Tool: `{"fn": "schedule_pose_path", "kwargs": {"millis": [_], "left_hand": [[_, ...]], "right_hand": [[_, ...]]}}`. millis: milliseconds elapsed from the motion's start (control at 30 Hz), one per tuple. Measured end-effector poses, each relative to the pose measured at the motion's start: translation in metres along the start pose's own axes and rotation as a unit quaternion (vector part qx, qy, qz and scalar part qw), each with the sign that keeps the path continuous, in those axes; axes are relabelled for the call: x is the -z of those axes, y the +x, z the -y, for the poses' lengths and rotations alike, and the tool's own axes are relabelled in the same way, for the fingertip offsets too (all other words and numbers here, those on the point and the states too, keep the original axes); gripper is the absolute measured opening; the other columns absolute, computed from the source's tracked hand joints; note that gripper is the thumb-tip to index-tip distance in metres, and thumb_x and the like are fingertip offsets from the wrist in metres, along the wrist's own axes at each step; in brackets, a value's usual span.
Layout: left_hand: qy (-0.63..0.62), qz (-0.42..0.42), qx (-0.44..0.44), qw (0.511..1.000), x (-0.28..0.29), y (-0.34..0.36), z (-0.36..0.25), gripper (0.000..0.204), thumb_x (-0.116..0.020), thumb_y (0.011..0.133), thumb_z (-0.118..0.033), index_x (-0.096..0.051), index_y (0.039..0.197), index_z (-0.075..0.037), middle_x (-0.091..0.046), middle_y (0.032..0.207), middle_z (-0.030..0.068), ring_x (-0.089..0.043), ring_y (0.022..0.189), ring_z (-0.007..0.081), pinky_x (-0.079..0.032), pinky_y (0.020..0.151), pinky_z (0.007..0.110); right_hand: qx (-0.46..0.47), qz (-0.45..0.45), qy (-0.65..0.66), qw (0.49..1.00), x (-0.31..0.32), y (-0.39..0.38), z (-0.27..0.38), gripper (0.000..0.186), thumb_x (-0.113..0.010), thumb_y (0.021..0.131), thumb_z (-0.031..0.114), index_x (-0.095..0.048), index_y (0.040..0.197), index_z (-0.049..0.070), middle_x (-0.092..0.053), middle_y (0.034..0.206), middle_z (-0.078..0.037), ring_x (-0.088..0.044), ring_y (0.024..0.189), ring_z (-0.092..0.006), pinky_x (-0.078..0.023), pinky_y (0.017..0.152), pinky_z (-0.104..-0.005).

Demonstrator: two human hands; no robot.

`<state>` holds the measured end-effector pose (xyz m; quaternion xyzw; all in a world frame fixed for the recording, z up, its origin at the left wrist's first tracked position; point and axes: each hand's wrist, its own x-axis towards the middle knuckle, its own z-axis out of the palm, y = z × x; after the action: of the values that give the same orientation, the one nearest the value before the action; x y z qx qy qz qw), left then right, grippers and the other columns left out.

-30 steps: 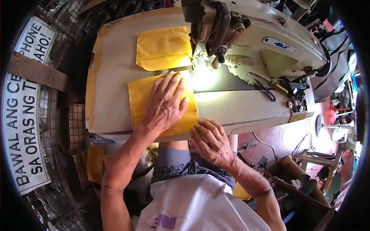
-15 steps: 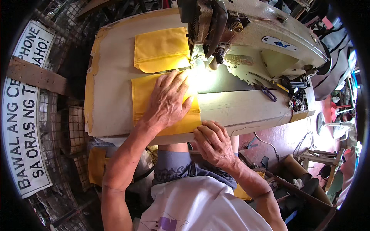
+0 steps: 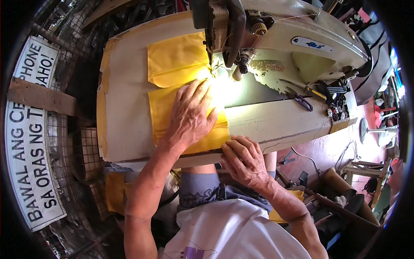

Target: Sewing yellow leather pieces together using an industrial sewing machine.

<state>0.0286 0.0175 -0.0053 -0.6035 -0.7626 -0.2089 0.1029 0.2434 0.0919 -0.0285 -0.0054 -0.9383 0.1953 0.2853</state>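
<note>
Two flat yellow fabric pieces lie one beyond the other, left of the sewing machine's lit needle area. My left hand (image 3: pixel 192 113) rests flat on the near yellow piece (image 3: pixel 160 113), fingers stretched towards the needle, thumb apart. At that piece's near right corner, my right hand (image 3: pixel 246 162) has its fingers curled over the corner by the table's front edge. The far yellow piece (image 3: pixel 176 56) touches the needle side of the sewing machine (image 3: pixel 276 36). Bright glare hides the needle and presser foot.
Scissors (image 3: pixel 304 102) and a yellow-handled tool (image 3: pixel 317 93) lie on the table right of the needle, near several bobbins (image 3: pixel 336 113). A wire mesh wall with a white sign (image 3: pixel 32 142) stands at the left. More yellow fabric (image 3: pixel 115 190) hangs below the table.
The far yellow piece has turned slightly and now overlaps closer to the near one. The near piece has tilted a little, both hands staying on it. The whole view has shifted slightly.
</note>
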Motion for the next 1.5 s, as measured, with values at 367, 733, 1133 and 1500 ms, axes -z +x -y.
{"fn": "schedule_pose_path", "kwargs": {"millis": [367, 733, 1133, 1500], "left_hand": [[0.007, 0.008, 0.006, 1.000, 0.002, 0.002, 0.000, 0.049, -0.063, 0.090, -0.023, -0.058, 0.130, 0.003, -0.056, 0.139, 0.0178, -0.046, 0.135, 0.0317, -0.032, 0.115, 0.047], [-0.012, 0.011, 0.007, 1.000, 0.000, 0.006, 0.008, 0.054, -0.065, 0.090, -0.023, -0.053, 0.134, 0.004, -0.053, 0.142, 0.0186, -0.044, 0.137, 0.0325, -0.032, 0.115, 0.048], [0.013, -0.015, -0.018, 1.000, 0.017, -0.001, 0.006, 0.040, -0.070, 0.086, -0.017, -0.062, 0.121, 0.001, -0.056, 0.132, 0.0174, -0.048, 0.133, 0.0319, -0.034, 0.115, 0.048], [-0.091, 0.027, -0.114, 0.989, 0.021, -0.024, 0.009, 0.028, -0.061, 0.087, -0.013, -0.069, 0.112, -0.003, -0.064, 0.117, 0.0080, -0.059, 0.119, 0.0252, -0.043, 0.109, 0.043]], "right_hand": [[0.003, -0.011, 0.004, 1.000, 0.001, 0.002, 0.000, 0.040, -0.074, 0.082, 0.008, -0.065, 0.120, -0.001, -0.061, 0.122, -0.014, -0.060, 0.118, -0.0319, -0.049, 0.101, -0.0467], [-0.016, 0.002, -0.002, 1.000, 0.002, 0.008, -0.002, 0.041, -0.077, 0.082, 0.012, -0.066, 0.120, 0.001, -0.062, 0.121, -0.013, -0.060, 0.116, -0.0323, -0.049, 0.100, -0.0471], [-0.037, 0.014, 0.050, 0.998, 0.020, 0.033, -0.030, 0.041, -0.077, 0.083, 0.012, -0.064, 0.119, -0.002, -0.062, 0.117, -0.017, -0.062, 0.105, -0.0351, -0.051, 0.091, -0.0459], [0.003, 0.008, 0.038, 0.999, 0.012, 0.039, -0.030, 0.028, -0.075, 0.084, 0.012, -0.069, 0.109, -0.001, -0.063, 0.115, -0.014, -0.061, 0.111, -0.0330, -0.050, 0.094, -0.0446]]}}
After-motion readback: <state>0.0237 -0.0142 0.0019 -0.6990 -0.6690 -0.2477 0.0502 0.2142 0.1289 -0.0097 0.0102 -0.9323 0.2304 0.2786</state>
